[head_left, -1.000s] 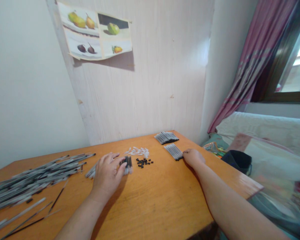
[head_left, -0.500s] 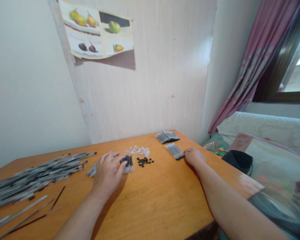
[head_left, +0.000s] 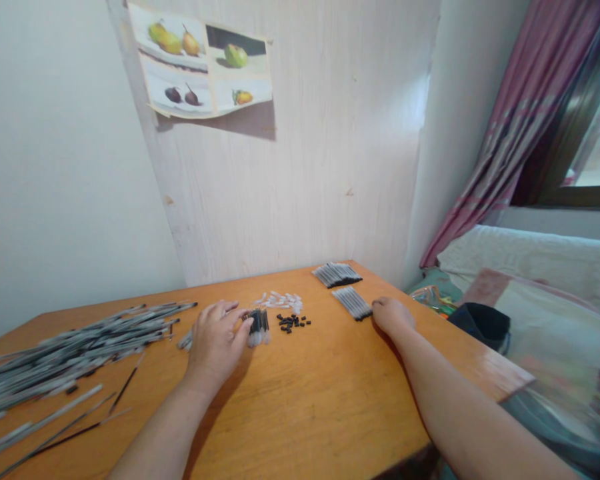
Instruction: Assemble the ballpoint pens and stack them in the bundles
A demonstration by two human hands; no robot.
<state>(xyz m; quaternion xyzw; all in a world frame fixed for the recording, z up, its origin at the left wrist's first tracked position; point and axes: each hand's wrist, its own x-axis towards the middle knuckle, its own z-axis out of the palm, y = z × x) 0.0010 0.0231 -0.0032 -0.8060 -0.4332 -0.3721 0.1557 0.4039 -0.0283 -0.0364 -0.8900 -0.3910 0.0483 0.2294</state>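
Observation:
My left hand [head_left: 217,340] rests on the table with fingers spread and thumb out, touching a row of thin dark sticks with clear ends [head_left: 259,327]. Part of that row lies hidden behind my fingers. Small black sleeves [head_left: 293,323] are scattered to its right, with small clear caps [head_left: 285,301] behind them. My right hand [head_left: 393,313] is closed, its fingertips at the black end of a neat row of thin grey sticks [head_left: 351,303]. Whatever those fingers hold is hidden. A second, larger row of grey sticks with black ends [head_left: 337,274] lies just beyond.
A big loose pile of long grey sticks [head_left: 80,347] covers the table's left side, with a few stray ones in front. Beyond the right edge of the wooden table [head_left: 300,400] are a black pouch [head_left: 483,323] and plastic bags. A wall stands behind.
The whole view has shifted slightly, so things appear a little further right. Both hands keep nearly the same places beside their rows of sticks.

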